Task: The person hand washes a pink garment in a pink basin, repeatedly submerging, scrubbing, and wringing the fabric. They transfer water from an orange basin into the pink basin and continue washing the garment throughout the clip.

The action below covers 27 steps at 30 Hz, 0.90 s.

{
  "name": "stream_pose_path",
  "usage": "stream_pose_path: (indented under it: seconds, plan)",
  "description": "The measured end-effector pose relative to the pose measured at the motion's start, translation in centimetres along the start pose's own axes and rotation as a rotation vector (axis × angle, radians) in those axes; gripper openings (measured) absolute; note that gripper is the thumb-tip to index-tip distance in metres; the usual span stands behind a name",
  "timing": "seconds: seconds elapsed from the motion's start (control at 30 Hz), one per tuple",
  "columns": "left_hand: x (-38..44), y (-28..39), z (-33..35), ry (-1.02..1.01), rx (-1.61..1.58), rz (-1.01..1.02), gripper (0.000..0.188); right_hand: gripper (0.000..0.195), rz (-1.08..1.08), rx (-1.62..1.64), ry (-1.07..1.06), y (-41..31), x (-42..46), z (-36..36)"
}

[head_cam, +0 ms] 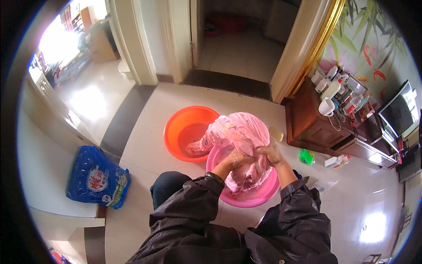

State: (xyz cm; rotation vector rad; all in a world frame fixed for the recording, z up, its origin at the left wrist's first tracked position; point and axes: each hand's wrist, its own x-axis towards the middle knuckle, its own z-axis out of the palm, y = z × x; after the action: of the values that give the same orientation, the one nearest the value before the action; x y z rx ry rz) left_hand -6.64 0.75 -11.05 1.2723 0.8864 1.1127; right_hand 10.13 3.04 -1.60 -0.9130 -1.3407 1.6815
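Observation:
Both my hands grip a wet pink cloth point(239, 132) with a printed pattern, bunched up above a pink plastic basin point(274, 189). My left hand point(240, 159) has soap suds on it and is partly hidden by the folds. Close by on the right, my right hand point(271, 153) clasps a gathered part of the same cloth. The cloth's lower folds hang into the pink basin, where sudsy water shows. Its other end trails over the rim into an orange plastic basin point(171, 135), which stands against the pink one on the tiled floor.
A blue detergent bag point(95, 178) leans by the wall at left. Right of the basins lie a soap bar point(276, 134), a green item in clear wrap point(306, 156) and a white bottle point(335, 161). Bottles and a white mug point(326, 107) crowd a wooden cabinet point(306, 120).

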Motion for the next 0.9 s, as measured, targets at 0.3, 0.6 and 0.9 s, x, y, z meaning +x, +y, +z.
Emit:
stream_pose_path:
  seconds: [0.3, 0.6, 0.9]
  plan:
    - [0.0, -1.6, 1.5, 0.186, 0.194, 0.001, 0.053, 0.076, 0.200, -0.028, -0.070, -0.5, -0.8, -1.2]
    - [0.3, -2.0, 1.0, 0.278, 0.228, -0.005, 0.058, 0.058, 0.221, -0.217, -0.001, 2.1, -1.8, -1.6]
    - [-0.2, -1.2, 2.4, 0.401, -0.231, -0.044, 0.056, 0.078, 0.056, -0.508, 0.362, 3.3, -2.1, 0.7]
